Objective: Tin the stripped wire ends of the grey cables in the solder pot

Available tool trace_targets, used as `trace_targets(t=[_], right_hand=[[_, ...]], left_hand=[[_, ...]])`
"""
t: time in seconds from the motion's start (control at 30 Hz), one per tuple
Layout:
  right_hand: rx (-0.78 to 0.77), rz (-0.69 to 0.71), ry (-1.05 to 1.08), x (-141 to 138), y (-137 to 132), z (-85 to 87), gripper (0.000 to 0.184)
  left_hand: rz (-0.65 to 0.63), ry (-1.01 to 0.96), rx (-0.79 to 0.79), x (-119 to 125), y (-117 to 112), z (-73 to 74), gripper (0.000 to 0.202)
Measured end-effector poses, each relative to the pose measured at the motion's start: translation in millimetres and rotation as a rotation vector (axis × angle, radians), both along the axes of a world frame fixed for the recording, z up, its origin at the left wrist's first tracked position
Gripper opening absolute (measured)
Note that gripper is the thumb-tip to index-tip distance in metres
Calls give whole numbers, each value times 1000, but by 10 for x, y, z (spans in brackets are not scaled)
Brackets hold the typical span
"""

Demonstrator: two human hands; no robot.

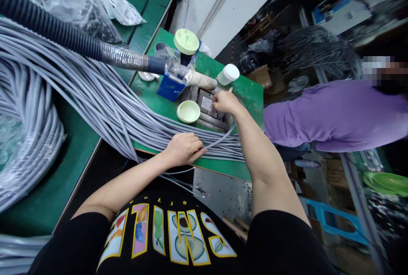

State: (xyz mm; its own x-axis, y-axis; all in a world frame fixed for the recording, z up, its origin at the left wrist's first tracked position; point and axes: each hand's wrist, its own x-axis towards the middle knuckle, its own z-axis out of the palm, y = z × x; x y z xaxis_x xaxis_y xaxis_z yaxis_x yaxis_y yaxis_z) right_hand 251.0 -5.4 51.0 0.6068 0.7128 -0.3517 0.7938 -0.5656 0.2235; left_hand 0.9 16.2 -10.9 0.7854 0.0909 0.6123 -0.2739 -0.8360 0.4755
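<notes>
My left hand (184,148) rests on the bundle of grey cables (159,127) at the table's front edge. Its fingers are closed round one grey cable (219,140), which runs right and bends up behind my right forearm. My right hand (225,101) is pinched on what appears to be that cable's end; the fingers hide the tip. It is over the right side of a small metal pot (207,104) with a shiny, silvery surface, set in a dark, dirty frame. Left of the pot stands an open pale-green round container (188,111).
A ribbed hose (127,56) ends in a pipe (204,80) behind the pot. Nearby are a blue box (171,86), a light-green lidded tub (186,41) and a white jar (228,74). Coiled cables (28,117) lie left. A person in purple (334,115) is at right.
</notes>
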Motion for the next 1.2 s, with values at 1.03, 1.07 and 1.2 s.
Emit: trace_targets(t=[1.03,1.07,1.2], right_hand=[[1266,-350,563,-1282,-2057,795,14],[1289,-354,550,-1323,-2089,784,17],[1407,-352,499,-1462,-2160,696,23]], left_hand=[[57,55,-13,19,-51,84,28],[59,52,-16,20,-55,93,28],[71,59,-29,20,-62,118,28]])
